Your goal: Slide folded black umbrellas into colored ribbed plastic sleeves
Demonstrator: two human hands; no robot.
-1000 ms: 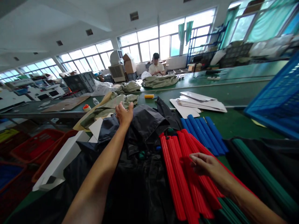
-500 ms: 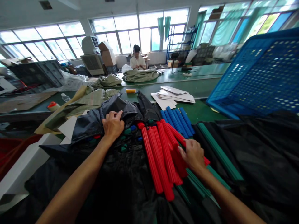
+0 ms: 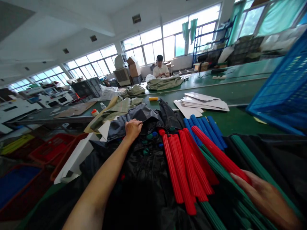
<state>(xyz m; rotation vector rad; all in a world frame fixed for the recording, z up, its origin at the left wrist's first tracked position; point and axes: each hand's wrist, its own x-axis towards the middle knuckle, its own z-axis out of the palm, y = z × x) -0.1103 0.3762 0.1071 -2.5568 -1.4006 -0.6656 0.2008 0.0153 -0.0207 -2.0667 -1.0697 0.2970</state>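
My left hand point(image 3: 133, 130) pinches the edge of a dark fabric sheet point(image 3: 144, 114), lifting its flap. Under that flap, several green and blue rod ends point(image 3: 150, 136) show in the black cloth. At the lower right, my right hand point(image 3: 266, 191), slightly blurred, grips the near end of a red ribbed rod point(image 3: 218, 151), which points up and to the left. Several more red rods point(image 3: 179, 166) lie side by side on the black cloth point(image 3: 144, 169) between my hands. Green rods point(image 3: 223, 175) lie under and beside the held one, with shorter blue rods point(image 3: 207, 127) behind.
White card sheets point(image 3: 203, 103) and a yellow roll point(image 3: 153, 99) lie on the green table point(image 3: 240, 119). A blue perforated crate point(image 3: 283, 86) leans at right. Red crates point(image 3: 52, 147) stand low at left. Another person point(image 3: 160, 67) sits across the table.
My right hand has drawn one red rod away from the pile, to the right and nearer. My left hand remains at the fabric edge, now lifting it. The view has swung left.
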